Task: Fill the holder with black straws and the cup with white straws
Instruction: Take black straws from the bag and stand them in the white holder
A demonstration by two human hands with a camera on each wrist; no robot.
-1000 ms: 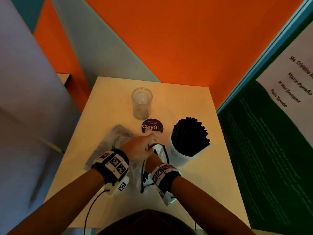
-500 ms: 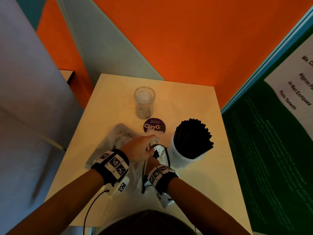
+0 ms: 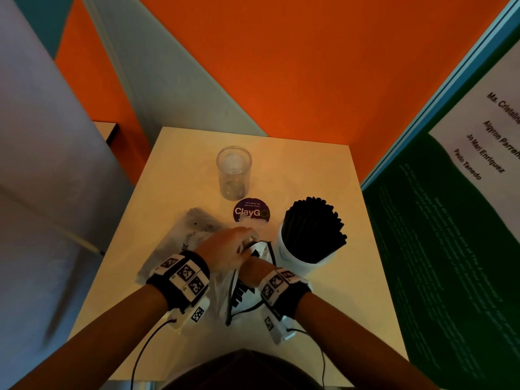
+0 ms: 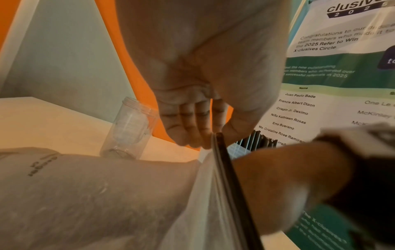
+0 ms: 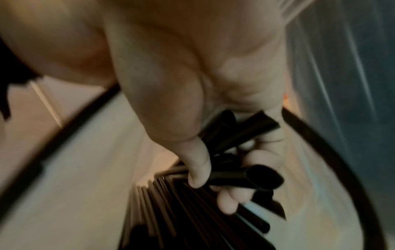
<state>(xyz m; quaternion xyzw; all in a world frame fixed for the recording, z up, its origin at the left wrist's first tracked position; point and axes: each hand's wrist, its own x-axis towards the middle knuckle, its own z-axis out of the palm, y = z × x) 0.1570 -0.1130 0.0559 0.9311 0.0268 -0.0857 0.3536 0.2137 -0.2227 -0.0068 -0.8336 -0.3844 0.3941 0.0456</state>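
Holder (image 3: 284, 253) full of black straws (image 3: 313, 228), cup (image 3: 233, 173) w/o straws

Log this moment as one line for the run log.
left hand: holds bag mouth open | right hand: inside bag, grips black straws | holder: packed | cup: no straws

Before you stands a pale table (image 3: 323, 170), its far edge against the orange wall. On it, toward the back, a clear cup (image 3: 233, 173) stands upright. Just nearer lies a round purple sticker (image 3: 251, 211). To the right, a white holder (image 3: 292, 256) stands packed with black straws (image 3: 313, 229). On the left lies a crumpled clear bag (image 3: 180, 243), and beside it, in the middle, a white black-edged bag (image 3: 244, 298).
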